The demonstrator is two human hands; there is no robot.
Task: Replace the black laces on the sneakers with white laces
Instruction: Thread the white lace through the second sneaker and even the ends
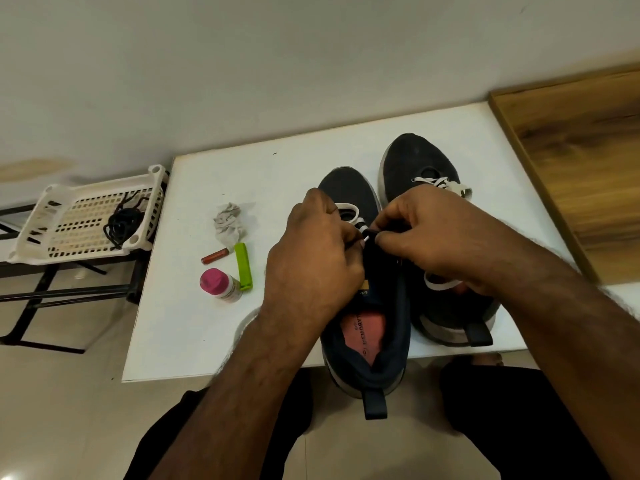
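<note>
A white rectangular table (194, 306) is carrying everything in the middle of the view, with a brown wood-grain panel (581, 161) lying along its right edge. Two dark navy fabric sneakers with pale soles are sitting side by side on it, toes pointing away: the near left sneaker (372, 348) is hanging its heel and pull tab over the front edge, showing a pink insole, and the right sneaker (420, 157) is standing just beside it. To the left of the table, a white perforated plastic basket (69, 220) is resting on a black metal frame and holding a tangled bundle of black laces (123, 223). The left hand (311, 251) is hovering over the near sneaker's eyelets with its fingers curled, pinching a flat white lace (348, 207) that is looping out past the knuckles. The right hand (436, 233) is meeting it at the tongue, its fingers closed round the same lace and the dark tongue edge. Another white lace (438, 181) is crossing the right sneaker's eyelets. Left of the shoes, a crumpled grey cloth (230, 221), a lime-green plastic clip (243, 266), a small pink-capped bottle (220, 284) and a thin reddish-brown tube (216, 255) are lying close together.
</note>
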